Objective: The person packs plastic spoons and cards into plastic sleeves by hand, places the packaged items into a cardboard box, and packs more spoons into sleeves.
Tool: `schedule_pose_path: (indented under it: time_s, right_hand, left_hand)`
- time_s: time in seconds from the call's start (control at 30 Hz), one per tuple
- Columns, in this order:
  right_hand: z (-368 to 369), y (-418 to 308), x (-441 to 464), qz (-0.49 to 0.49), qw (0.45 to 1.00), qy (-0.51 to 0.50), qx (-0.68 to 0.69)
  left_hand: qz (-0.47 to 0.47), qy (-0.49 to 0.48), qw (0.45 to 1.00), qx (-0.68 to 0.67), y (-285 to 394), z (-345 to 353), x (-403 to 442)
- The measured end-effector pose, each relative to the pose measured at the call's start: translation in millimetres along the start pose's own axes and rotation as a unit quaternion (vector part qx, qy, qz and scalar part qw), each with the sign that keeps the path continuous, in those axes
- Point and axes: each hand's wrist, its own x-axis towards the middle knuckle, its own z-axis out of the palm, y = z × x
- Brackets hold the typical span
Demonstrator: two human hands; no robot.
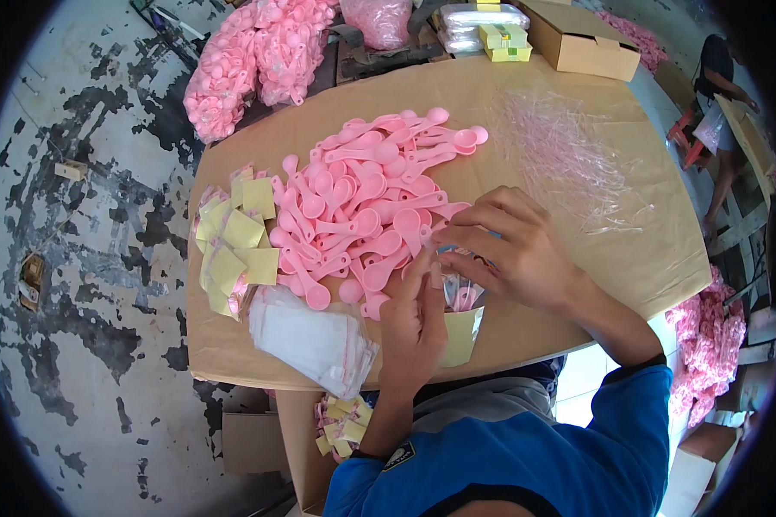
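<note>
My left hand (pixel 412 323) is closed, its fingers pressed together and pointing up toward the spoon pile. My right hand (pixel 517 250) comes in from the right in a pinch, and the fingertips of both hands nearly meet. Whatever is between them is too small and too hidden to make out. Just under the hands, partly covered, lies a clear packet (pixel 462 298) with a pink spoon in it and a yellow card (pixel 462 334) at its lower end. Pink measuring spoons (pixel 362 194) form a heap beyond the fingertips. A stack of clear plastic bags (pixel 312 338) sits left of my left hand.
Packed spoons with yellow cards (pixel 233 241) are piled at the table's left edge. Thin clear strips (pixel 569 159) lie at the right. Bulk bags of pink spoons (pixel 263 65) and a cardboard box (pixel 578 43) stand at the back. Another person (pixel 722 103) is far right.
</note>
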Motion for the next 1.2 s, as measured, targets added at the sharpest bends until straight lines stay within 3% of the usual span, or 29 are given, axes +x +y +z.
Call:
schedule_pose_path:
  time_s: [0.27, 0.37, 0.43, 0.5, 0.57, 0.63, 0.67, 0.7, 0.77, 0.83, 0.9, 0.93, 1.0, 1.2]
  right_hand:
    - [14, 8, -13, -0.026, 0.999, -0.029, -0.031]
    - [7, 8, -9, 0.048, 0.998, -0.022, 0.028]
    - [2, 10, -5, 0.118, 0.982, 0.025, 0.145]
    - [-28, 22, 4, 0.215, 0.927, 0.057, 0.303]
    - [-67, 53, 0, 0.236, 0.832, 0.028, 0.502]
    - [-69, 92, -9, 0.05, 0.699, -0.014, 0.713]
    - [-78, 114, -16, 0.196, 0.774, -0.093, 0.594]
    - [-84, 126, -23, 0.334, 0.813, -0.166, 0.447]
    - [-72, 132, -31, 0.251, 0.951, -0.066, 0.167]
    - [-54, 135, -25, 0.136, 0.982, 0.042, -0.126]
    - [-57, 97, -5, 0.293, 0.948, 0.057, 0.105]
    - [-31, 54, -7, 0.26, 0.899, -0.011, 0.354]
    - [-15, 8, 2, 0.257, 0.853, -0.233, 0.389]
    - [15, -4, -10, 0.328, 0.82, -0.177, 0.435]
  left_hand:
    - [-0.017, -0.102, 0.972, 0.212, 27, -7, 1]
    - [-0.057, -0.128, 0.969, 0.201, 30, -12, 1]
    - [-0.065, -0.063, 0.996, -0.022, 14, -6, -7]
    - [-0.079, -0.015, 0.982, -0.173, 8, -7, -9]
    - [-0.11, 0.016, 0.962, -0.251, 8, -17, -8]
    - [-0.073, 0.029, 0.99, -0.118, -11, -31, -5]
    - [-0.055, 0.031, 0.997, -0.049, -18, -33, -4]
    - [-0.107, 0.031, 0.974, -0.195, -1, -27, -2]
    - [-0.074, 0.039, 0.982, -0.171, -7, -25, -2]
    - [-0.06, 0.049, 0.982, -0.174, -11, -28, 3]
    - [-0.078, 0.068, 0.971, -0.216, -13, -25, 3]
    - [-0.065, 0.075, 0.976, -0.194, -16, -24, 0]
    - [-0.034, 0.074, 0.987, -0.141, -22, -19, 8]
    - [-0.118, 0.062, 0.96, -0.246, -11, -20, -3]
